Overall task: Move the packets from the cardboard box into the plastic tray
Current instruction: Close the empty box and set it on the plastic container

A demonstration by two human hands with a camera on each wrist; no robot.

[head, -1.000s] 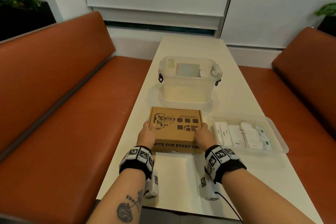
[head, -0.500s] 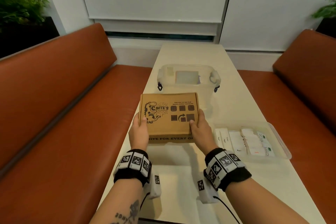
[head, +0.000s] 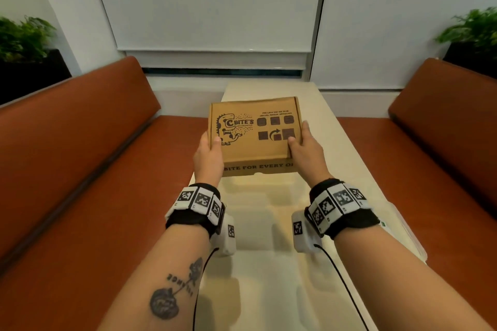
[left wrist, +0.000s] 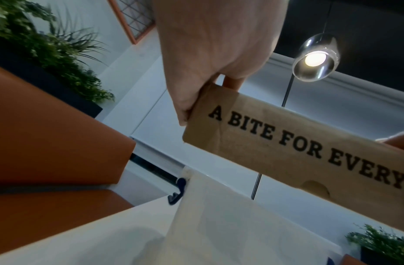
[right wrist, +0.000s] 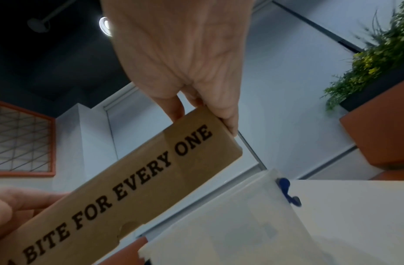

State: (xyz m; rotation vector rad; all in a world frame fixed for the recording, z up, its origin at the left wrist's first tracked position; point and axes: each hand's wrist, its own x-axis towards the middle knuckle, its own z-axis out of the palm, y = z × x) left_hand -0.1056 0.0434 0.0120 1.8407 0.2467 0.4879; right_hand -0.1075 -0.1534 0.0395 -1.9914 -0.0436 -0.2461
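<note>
A closed brown cardboard box printed "CBITE'S" hangs level in the air above the white table. My left hand grips its left edge, thumb on the lid. My right hand grips the right edge the same way. The wrist views show each hand, left and right, clamped on a front corner of the box. Only a rim of the shallow plastic tray shows behind my right wrist. Its packets are hidden.
A clear lidded tub with blue latches stands on the table below the box. Orange benches run along the left and the right. Potted plants sit behind each bench.
Both hands have lifted the box off the table and carried it up and away from me. It now hides the clear tub in the head view.
</note>
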